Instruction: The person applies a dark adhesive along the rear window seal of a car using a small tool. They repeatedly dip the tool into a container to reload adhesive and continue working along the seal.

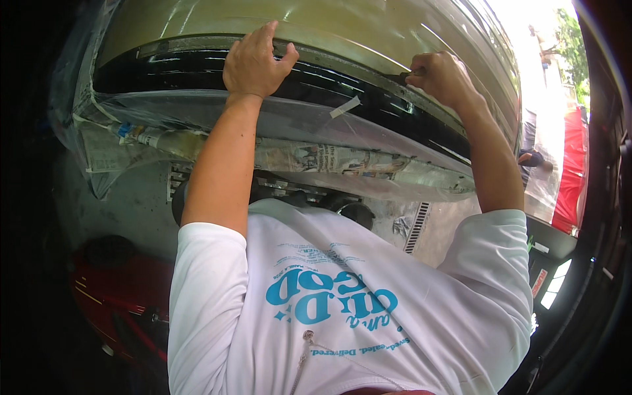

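Note:
A gold-brown, glossy curved panel of a vehicle lies in front of me. Along its near edge runs a dull grey groove, and nearer still a shiny black band. My left hand rests over the groove, thumb apart from the fingers, with nothing seen in it. To the right, my right hand is closed on a small dark flat tool held against the groove. Its fingers hide most of the tool, so its exact kind does not show. A pale tape strip sticks on the black band's lower edge.
Clear plastic sheeting and newspaper cover the body below the band. A floor grate lies below. A red vehicle stands at lower left. Another person's hand shows at right, near a red panel.

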Available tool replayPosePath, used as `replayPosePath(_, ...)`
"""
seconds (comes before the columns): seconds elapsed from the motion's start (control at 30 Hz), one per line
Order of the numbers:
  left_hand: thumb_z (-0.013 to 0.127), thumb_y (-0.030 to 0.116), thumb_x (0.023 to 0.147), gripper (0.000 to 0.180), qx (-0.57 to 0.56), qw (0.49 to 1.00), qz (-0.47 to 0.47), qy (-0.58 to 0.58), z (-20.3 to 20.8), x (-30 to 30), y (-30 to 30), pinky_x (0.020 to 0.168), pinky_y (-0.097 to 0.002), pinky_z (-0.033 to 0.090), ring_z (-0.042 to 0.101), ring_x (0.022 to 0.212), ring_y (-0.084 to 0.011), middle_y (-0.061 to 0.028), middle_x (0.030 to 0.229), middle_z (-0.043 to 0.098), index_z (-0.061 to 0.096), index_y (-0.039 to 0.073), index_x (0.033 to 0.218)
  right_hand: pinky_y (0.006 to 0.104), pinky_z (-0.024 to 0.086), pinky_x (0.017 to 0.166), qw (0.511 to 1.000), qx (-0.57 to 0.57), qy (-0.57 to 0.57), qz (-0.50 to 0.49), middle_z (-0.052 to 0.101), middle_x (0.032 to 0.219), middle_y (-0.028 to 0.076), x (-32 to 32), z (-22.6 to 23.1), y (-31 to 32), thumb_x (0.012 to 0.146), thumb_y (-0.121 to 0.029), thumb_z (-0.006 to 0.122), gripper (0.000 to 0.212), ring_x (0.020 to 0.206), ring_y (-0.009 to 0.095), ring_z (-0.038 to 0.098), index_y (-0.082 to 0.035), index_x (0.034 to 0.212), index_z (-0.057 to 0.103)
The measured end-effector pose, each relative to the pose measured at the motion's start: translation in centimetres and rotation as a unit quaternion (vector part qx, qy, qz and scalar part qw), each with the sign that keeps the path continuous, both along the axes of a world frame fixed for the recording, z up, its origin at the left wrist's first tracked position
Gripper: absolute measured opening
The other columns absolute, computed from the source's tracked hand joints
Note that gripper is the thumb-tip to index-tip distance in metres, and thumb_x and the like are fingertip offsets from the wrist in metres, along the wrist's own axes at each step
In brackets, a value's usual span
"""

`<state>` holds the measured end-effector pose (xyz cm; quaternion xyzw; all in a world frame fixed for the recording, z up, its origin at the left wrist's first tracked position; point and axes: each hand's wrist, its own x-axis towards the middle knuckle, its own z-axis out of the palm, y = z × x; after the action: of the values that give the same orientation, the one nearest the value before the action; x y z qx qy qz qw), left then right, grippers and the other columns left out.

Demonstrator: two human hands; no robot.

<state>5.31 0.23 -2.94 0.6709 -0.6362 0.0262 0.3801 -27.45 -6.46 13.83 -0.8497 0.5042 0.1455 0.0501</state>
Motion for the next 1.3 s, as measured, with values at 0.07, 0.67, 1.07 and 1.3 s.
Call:
replayPosePath(0.07,0.074,0.042,0.089,0.054,-0.012,1.0,-0.002,0.009,-0.1,-0.1,0.0,0.083,-0.0421,0.056,0.072,0.091,-0.0237,-0.0033,0.095,0.075,0.068,0.009,0.133,0.0461,0.061,0.085,0.999,-0.05,-0.002,0.011,0.079,0.097,0.014,0.5,-0.6,2.2,0.088,-0.028,0.084,0.024,0.093,0.036,0.076,-0.009,0.101,0.077)
replayPosePath(0.67,0.074,0.046,0.092,0.057,0.059,0.998,0.004,0.038,0.5,-0.2,-0.2,0.078,-0.0503,0.057,0.072,0.087,-0.0349,-0.0085,0.096,0.076,0.066,0.015,0.139,0.0491,0.062,0.081,0.998,-0.039,0.043,0.033,0.079,0.096,0.011,2.8,-0.4,1.3,0.086,-0.026,0.076,0.019,0.096,0.035,0.077,-0.016,0.101,0.081)
replayPosePath(1.07,0.072,0.044,0.094,0.056,0.069,0.997,0.027,-0.013,0.2,-0.1,-0.2,0.083,-0.0478,0.053,0.067,0.087,-0.0313,-0.0057,0.091,0.067,0.065,0.014,0.14,0.0495,0.059,0.084,0.99,0.137,0.022,-0.005,0.08,0.097,0.007,2.9,-1.1,-6.5,0.074,-0.03,0.092,0.032,0.1,0.027,0.076,-0.014,0.1,0.084)
replayPosePath(1.3,0.071,0.044,0.094,0.055,0.071,0.997,0.03,-0.012,0.6,-0.2,0.0,0.082,-0.0488,0.054,0.068,0.088,-0.0315,-0.0054,0.091,0.068,0.065,0.014,0.14,0.0471,0.059,0.082,0.998,-0.014,-0.059,-0.036,0.079,0.091,0.009,1.2,1.5,0.0,0.078,-0.032,0.089,0.03,0.096,0.031,0.076,-0.014,0.1,0.083)
